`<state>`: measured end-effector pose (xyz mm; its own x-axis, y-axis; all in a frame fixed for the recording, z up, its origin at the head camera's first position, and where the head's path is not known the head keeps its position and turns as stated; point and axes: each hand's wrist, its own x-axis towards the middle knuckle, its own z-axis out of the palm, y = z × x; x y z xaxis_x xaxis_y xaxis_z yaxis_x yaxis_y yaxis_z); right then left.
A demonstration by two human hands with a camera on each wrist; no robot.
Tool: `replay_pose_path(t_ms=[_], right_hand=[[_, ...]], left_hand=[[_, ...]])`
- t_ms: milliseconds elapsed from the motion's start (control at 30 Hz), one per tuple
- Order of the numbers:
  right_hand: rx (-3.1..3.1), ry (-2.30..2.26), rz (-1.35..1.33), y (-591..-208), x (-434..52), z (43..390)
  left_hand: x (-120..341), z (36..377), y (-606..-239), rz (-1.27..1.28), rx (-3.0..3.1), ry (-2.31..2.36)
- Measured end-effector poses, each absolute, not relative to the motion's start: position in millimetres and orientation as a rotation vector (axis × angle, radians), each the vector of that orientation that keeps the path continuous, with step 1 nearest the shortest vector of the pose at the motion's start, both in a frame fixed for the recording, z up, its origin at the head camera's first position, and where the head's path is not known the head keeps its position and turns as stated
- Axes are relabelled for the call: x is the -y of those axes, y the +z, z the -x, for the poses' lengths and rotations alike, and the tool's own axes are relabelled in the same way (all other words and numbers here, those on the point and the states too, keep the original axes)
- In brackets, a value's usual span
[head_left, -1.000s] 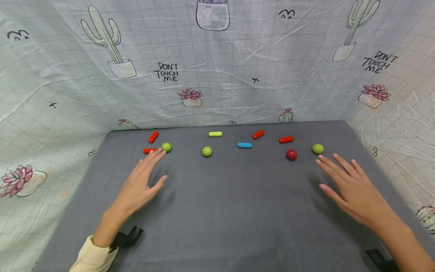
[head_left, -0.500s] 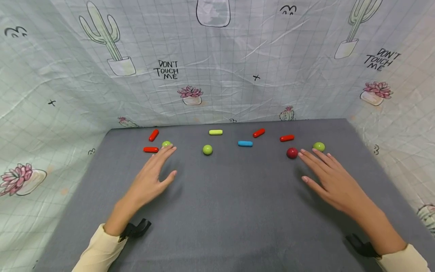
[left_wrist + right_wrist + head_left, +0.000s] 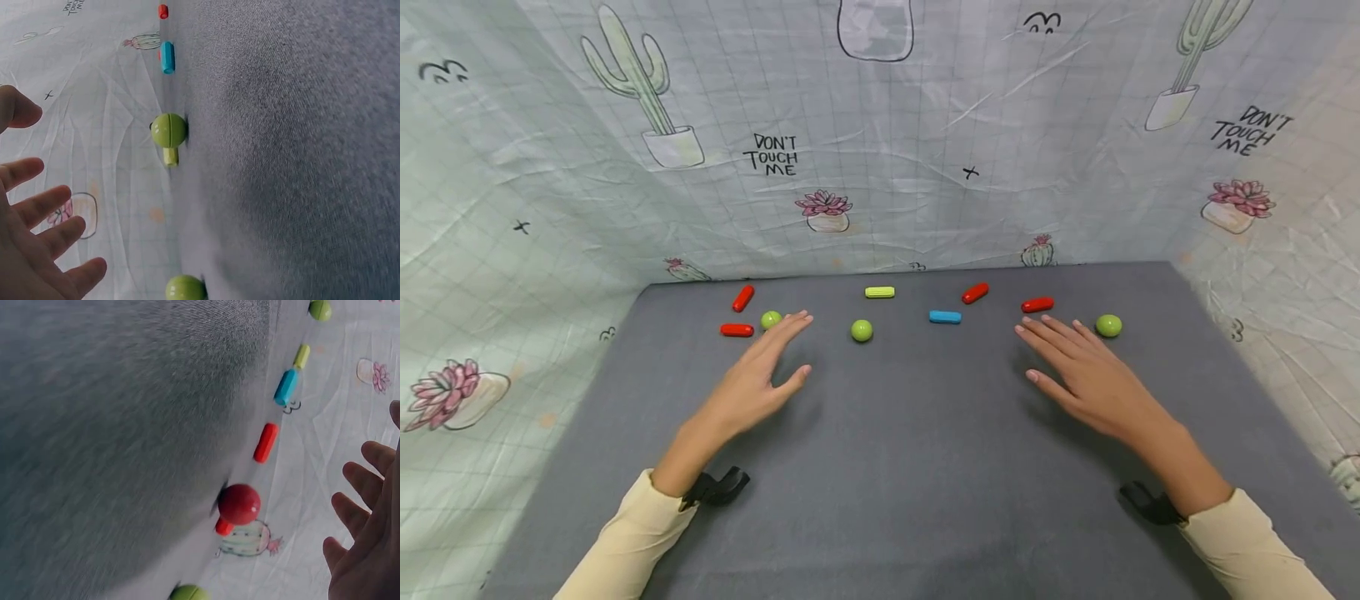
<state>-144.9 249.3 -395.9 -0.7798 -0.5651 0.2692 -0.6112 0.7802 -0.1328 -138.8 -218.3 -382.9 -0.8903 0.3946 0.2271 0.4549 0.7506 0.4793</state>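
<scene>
Both hands are flat over a gray desk (image 3: 880,467), and neither one holds anything.

The left hand (image 3: 752,379) has its fingers straight and a little spread. Its fingertips are just beside a green ball (image 3: 771,320), but I cannot tell if they touch it. A red pill shape (image 3: 737,330) lies just to the left of that ball, and another red pill shape (image 3: 743,297) lies farther back, tilted. In the left wrist view the fingers look loose and apart, with nothing in them.

The right hand (image 3: 1086,375) is also spread out with straight fingers. It covers a red ball (image 3: 239,504) in the head view (you can only see that ball in the right wrist view, where it sits on the desk near the fingers with a gap between). A red pill shape (image 3: 1037,305) lies just past the fingertips. A second green ball (image 3: 1108,325) sits just to the right of the hand.

Between the two hands there is a third green ball (image 3: 862,331). Behind it lies a yellow-green pill shape (image 3: 879,292). A blue pill shape (image 3: 944,317) lies to the right of that ball, and one more red pill shape (image 3: 975,293) lies tilted behind the blue one.

All the small things sit in a loose row near the back edge of the desk. A pale cloth (image 3: 880,167) with cactus drawings hangs behind and at the sides. Both arms wear cream sleeves (image 3: 625,542).
</scene>
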Motion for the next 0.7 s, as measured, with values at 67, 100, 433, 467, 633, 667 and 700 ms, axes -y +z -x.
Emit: replay_pose_path(t_ms=[67,100,433,467,633,667,700], right_hand=[[2.763,0.322,-0.933,-398.3,-245.4,148.4],[2.766,0.331,-0.938,-399.4,-243.5,150.3],[2.801,0.431,-0.915,-404.8,-225.5,164.2],[2.813,0.44,-0.904,-405.2,-224.6,165.3],[2.842,0.503,-0.881,-407.0,-220.9,169.5],[2.839,0.514,-0.883,-407.1,-219.9,170.6],[2.837,0.524,-0.885,-407.0,-219.0,171.5]], left_hand=[[216.4,141.6,-384.9,0.699,2.83,-0.85],[215.6,143.1,-386.2,0.701,2.828,-0.859],[211.8,151.2,-396.6,0.699,2.809,-0.93],[211.1,152.6,-397.1,0.701,2.805,-0.937],[206.7,161.7,-400.1,0.726,2.777,-0.975],[206.2,163.5,-400.5,0.733,2.772,-0.986],[205.5,164.9,-400.8,0.738,2.766,-0.998]])
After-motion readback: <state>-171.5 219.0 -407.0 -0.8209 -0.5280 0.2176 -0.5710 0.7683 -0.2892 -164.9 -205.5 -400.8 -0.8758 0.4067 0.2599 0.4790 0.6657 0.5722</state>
